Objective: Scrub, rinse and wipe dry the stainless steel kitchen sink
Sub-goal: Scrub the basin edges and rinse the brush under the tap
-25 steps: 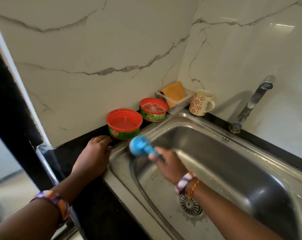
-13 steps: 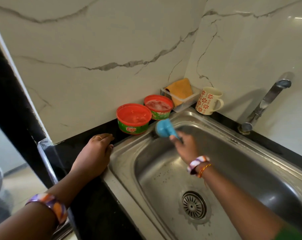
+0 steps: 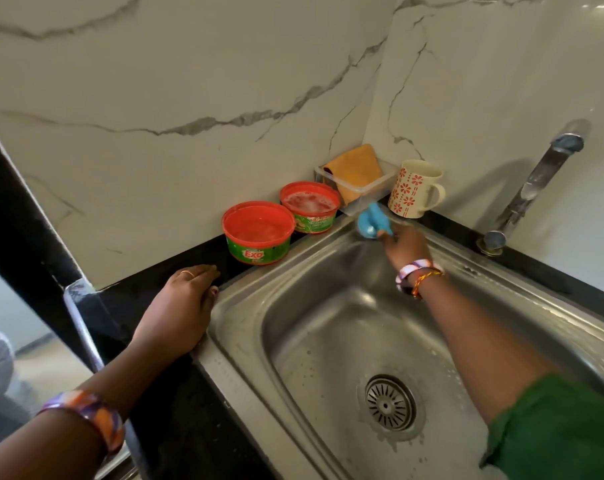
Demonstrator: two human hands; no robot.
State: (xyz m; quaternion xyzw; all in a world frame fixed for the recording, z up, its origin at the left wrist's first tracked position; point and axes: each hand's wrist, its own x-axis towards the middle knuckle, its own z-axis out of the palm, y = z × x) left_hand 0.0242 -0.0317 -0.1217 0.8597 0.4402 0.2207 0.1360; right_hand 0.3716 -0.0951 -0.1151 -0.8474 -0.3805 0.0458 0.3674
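Note:
The stainless steel sink [image 3: 245,306] fills the lower right, with a round drain strainer [image 3: 389,403] in its wet floor. My right hand [image 3: 406,245] grips a blue scrub brush [image 3: 371,221] and holds it against the sink's far corner rim, just below the mug. My left hand [image 3: 179,310] rests flat on the black counter beside the sink's left rim, fingers relaxed. A chrome tap [image 3: 532,188] rises at the right, no water running from it.
Two red-rimmed soap tubs [image 3: 259,233] [image 3: 310,207] stand on the black counter [image 3: 176,410] behind the sink. A clear tray with an orange cloth [image 3: 357,171] and a flowered mug [image 3: 414,188] sit in the corner. Marble walls close off the back and right.
My right hand has swept the blue brush along the sink's far rim from the left corner toward the back corner by the mug. My left hand has stayed on the counter.

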